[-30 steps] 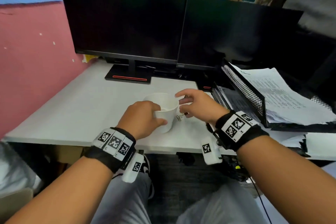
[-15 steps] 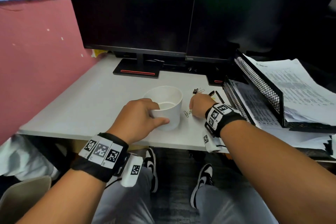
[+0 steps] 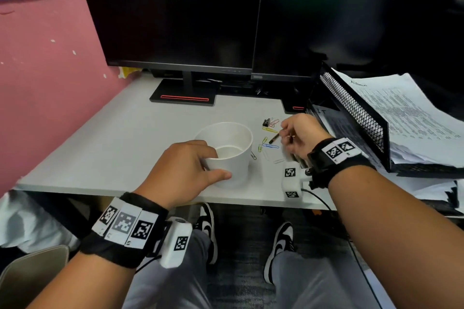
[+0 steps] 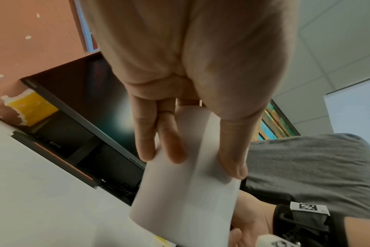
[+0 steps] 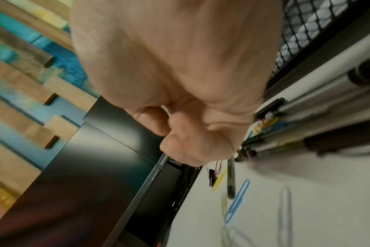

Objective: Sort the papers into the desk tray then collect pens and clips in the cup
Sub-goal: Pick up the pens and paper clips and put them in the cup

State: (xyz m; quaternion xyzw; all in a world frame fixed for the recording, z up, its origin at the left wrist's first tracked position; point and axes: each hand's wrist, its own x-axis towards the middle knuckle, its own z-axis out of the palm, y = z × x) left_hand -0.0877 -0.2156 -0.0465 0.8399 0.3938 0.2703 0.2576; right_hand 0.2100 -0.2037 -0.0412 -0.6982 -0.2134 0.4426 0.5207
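Observation:
A white paper cup (image 3: 227,150) stands on the white desk (image 3: 130,148) near its front edge. My left hand (image 3: 216,162) grips the cup's near side, fingers and thumb curled round its wall (image 4: 188,183). Just right of the cup, my right hand (image 3: 285,133) pinches a dark pen (image 3: 274,138) that points down-left over the clips; a small metallic clip shows at the same fingers. Several coloured paper clips lie between cup and hand: yellow (image 3: 270,130), blue (image 3: 270,146), green (image 3: 259,147), plus a black binder clip (image 3: 266,122). The right wrist view shows the pen (image 5: 230,177) above the blue clip (image 5: 237,208).
A black mesh desk tray (image 3: 356,113) holding a stack of papers (image 3: 406,113) stands at the right, close to my right wrist. More pens (image 5: 306,133) lie along the tray's foot. Two dark monitors (image 3: 175,20) fill the back; a pink wall (image 3: 45,70) bounds the left.
My right hand left the cup's rim, dropped to the desk beside the clips, and now holds a pen raised off the desk. My left hand has kept its grip on the cup.

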